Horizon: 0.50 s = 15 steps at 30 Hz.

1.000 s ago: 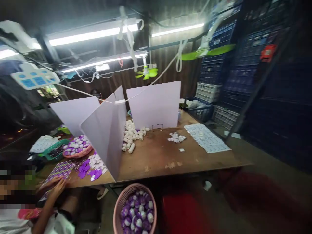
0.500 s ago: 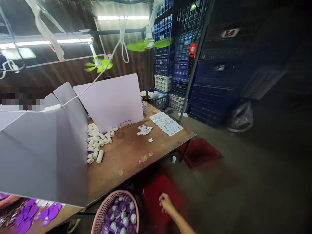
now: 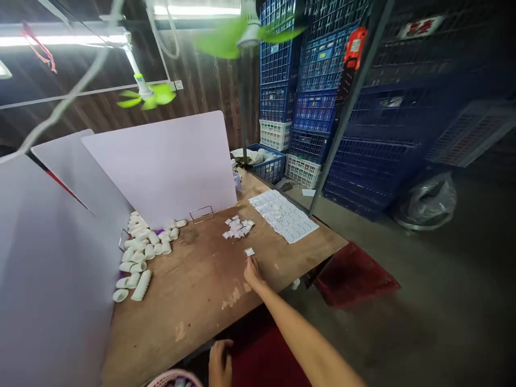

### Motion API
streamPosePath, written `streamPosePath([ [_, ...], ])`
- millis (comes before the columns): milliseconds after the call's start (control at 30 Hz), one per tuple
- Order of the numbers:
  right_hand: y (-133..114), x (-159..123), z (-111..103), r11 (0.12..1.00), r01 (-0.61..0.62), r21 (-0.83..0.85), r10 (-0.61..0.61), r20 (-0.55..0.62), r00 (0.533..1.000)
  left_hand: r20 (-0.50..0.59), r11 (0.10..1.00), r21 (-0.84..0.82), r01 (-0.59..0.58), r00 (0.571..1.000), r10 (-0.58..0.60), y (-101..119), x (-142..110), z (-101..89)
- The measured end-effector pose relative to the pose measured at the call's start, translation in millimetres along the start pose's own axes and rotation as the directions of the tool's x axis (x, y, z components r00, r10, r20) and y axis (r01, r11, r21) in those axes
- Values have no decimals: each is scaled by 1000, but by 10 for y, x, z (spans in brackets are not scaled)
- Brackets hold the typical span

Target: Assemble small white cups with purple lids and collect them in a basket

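My right hand reaches over the brown table, its fingertips pinched at the near edge of a small white packet. Just beyond lies a loose pile of similar packets. Low in the view, my left hand is by the table's front edge, fingers loosely curled with a gap to the thumb and nothing visible in them. Beside it, the rim of a pink basket shows at the bottom; most of the basket is out of view.
White ribbed cylindrical pieces lie heaped on the left along pale upright panels. A white sheet with a rounded-cell pattern lies at the right. A metal post, stacked blue crates and a red stool stand beyond.
My right hand has moved from above the red stool up onto the table, to the single packet. My left hand has come into view. The view has shifted, leaving most of the basket outside.
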State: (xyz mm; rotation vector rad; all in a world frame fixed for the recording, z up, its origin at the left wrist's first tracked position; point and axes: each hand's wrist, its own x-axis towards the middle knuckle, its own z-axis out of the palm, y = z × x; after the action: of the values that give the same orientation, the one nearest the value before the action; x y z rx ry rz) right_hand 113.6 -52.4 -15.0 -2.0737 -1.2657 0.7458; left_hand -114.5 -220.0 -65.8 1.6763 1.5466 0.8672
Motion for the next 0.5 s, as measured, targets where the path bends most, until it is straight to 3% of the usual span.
streamPosePath([
  [100, 113, 438, 27, 995, 64, -79, -65, -7, 998, -150, 991, 127, -34, 987, 53, 163, 421, 490],
  [233, 198, 899, -14, 972, 219, -86, -215, 58, 975, -247, 974, 201, 102, 968, -51, 504, 680, 1148],
  [367, 311, 1061, -254, 941, 339, 11, -339, 66, 939, -281, 980, 91, 176, 949, -144, 835, 500, 1552],
  [433, 468, 940, -447, 928, 365, 78, -369, 55, 928, -309, 974, -19, 226, 925, -221, 993, 265, 1646],
  [500, 702, 678, -657, 920, 364, 144, -375, 55, 926, -332, 922, -200, 333, 862, -383, 1124, -9, 1686],
])
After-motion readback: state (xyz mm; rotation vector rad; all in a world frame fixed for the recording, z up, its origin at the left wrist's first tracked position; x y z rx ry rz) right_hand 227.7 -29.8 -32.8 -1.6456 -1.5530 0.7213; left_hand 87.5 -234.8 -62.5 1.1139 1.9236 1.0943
